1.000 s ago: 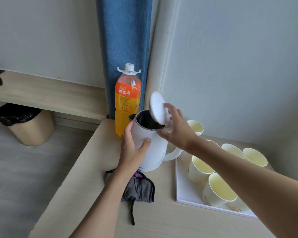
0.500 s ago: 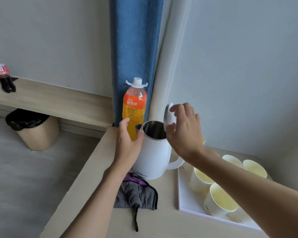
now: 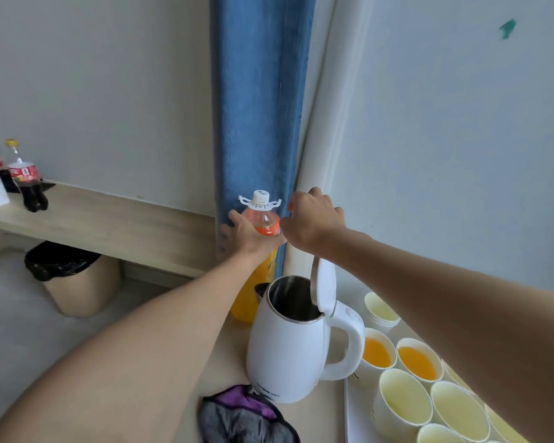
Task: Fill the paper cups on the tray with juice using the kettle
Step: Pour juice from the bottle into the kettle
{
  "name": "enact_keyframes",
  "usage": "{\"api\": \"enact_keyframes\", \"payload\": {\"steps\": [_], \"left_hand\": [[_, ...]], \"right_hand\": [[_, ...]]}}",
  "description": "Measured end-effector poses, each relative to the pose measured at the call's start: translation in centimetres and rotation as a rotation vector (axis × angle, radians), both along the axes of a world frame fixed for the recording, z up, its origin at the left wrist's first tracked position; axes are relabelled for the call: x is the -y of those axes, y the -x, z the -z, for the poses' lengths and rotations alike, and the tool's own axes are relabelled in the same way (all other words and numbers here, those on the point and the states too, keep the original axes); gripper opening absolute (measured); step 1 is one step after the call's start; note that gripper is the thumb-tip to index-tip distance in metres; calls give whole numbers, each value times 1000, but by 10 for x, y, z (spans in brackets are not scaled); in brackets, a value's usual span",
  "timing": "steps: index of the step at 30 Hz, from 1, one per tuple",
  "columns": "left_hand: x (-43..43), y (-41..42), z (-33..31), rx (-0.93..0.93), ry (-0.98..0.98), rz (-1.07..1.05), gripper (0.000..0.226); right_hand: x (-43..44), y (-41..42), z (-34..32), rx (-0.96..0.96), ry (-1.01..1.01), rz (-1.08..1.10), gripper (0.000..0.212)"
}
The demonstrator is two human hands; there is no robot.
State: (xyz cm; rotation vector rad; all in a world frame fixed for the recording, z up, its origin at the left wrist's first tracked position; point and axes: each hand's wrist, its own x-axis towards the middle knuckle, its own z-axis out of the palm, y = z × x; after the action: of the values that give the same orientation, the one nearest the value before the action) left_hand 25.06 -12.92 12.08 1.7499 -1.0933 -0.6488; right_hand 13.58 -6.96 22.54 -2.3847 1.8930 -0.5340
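Observation:
The white kettle [image 3: 288, 346] stands on the table with its lid tipped up and its inside showing. Behind it is the orange juice bottle [image 3: 264, 223] with a white cap. My left hand [image 3: 247, 235] grips the bottle's shoulder, thumb on the right side. My right hand [image 3: 314, 219] is beside the cap with its back to me, so its fingers are hidden. On the white tray [image 3: 349, 410] to the right stand several paper cups. Two hold orange juice [image 3: 376, 351] and the nearer cups [image 3: 402, 401] look empty.
A grey and purple cloth [image 3: 247, 417] lies in front of the kettle. A blue curtain [image 3: 256, 107] hangs right behind the bottle. Left of the table are a wooden shelf [image 3: 109, 219] with cola bottles [image 3: 26, 177] and a lined bin [image 3: 74, 282] beneath it.
Both hands left the kettle, whose lid now stands open. My left hand rose to the juice bottle and took hold of it. My right hand rose beside the cap.

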Motion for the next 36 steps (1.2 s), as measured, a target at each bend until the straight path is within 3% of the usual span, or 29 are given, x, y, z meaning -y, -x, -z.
{"api": "enact_keyframes", "payload": {"steps": [6, 9, 16, 20, 24, 26, 29, 33, 36], "left_hand": [[11, 2, 16, 84, 15, -19, 112], [6, -5, 16, 58, 67, -48, 91], [-44, -43, 13, 55, 98, -84, 71], [-86, -70, 10, 96, 74, -76, 78], [-135, -92, 7, 116, 62, -26, 74], [-158, -96, 5, 127, 89, 9, 67], [-187, -101, 6, 148, 100, 71, 65], [-211, -106, 4, 159, 73, 233, 73], [-215, -101, -3, 122, 67, 228, 70]], "right_hand": [[12, -8, 1, -74, 8, -55, 29], [8, -11, 2, -63, 15, -104, 27], [-8, -37, -7, 7, 30, -189, 29], [-28, -62, -10, 14, -7, -237, 33], [-50, -87, -5, 29, -59, -309, 23], [-63, -96, -2, -26, -77, -326, 33], [-87, -104, 0, -269, 61, -322, 51], [-104, -112, -4, -528, 158, -288, 54], [-105, -121, -2, -532, 99, -254, 51]]}}
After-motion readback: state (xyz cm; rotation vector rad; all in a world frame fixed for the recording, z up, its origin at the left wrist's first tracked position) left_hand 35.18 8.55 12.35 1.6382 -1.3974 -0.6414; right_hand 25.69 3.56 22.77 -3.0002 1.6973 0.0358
